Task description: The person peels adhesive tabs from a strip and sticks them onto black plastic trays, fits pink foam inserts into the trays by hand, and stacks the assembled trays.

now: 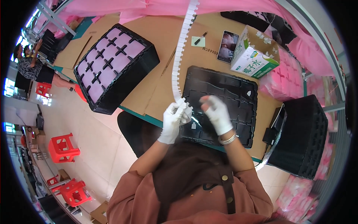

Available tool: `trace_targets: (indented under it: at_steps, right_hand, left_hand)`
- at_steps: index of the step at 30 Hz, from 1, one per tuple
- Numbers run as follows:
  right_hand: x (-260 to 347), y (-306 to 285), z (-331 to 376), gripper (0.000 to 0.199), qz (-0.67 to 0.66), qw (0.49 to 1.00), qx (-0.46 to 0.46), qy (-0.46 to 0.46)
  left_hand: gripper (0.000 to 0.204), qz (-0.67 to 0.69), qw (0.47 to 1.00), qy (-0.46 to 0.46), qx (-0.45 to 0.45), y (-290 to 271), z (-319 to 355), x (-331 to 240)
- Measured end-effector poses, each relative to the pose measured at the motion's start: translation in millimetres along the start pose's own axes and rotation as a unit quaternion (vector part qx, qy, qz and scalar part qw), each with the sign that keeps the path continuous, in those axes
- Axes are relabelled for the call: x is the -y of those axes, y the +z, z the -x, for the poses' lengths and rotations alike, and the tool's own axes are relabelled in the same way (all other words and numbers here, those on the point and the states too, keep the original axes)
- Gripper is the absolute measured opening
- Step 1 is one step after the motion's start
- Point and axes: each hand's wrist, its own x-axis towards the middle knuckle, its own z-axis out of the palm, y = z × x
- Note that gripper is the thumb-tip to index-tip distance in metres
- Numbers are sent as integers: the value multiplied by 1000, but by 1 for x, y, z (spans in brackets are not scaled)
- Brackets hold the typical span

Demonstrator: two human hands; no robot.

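Gripping a notched white strip (179,52) with the left hand (172,121); poising the half-curled right hand (217,115) over the black tray (216,81), too blurred to tell its grip.

One fisheye view from the wearer's head, steeply downward, close above torso (194,181) and worktable (141,93)

A phone (228,45) lies just beside a white-and-green box (249,61); a black pen (201,37) rests on a pale green note (194,39). Red stools (62,148) stand on the tiled floor (101,140), and a person (30,68) shows far left.
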Motion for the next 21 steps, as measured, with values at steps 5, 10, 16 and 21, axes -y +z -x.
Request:
trace_targets:
  at_steps: [5,10,16,21]
  right_hand:
    - [-13,31,12,14,-209,969,65,117]
    - [-16,30,19,13,-177,973,70,131]
    - [12,42,48,19,249,907,-79,-331]
    - [27,-20,59,10,200,960,-148,-131]
  left_hand:
    - [11,-8,1000,-6,8,0,5,4]
    - [15,-8,999,-41,10,2,11,-5]
    - [13,25,998,-60,25,-9,3,8]
    - [16,-38,997,-58,40,-15,-4,14]
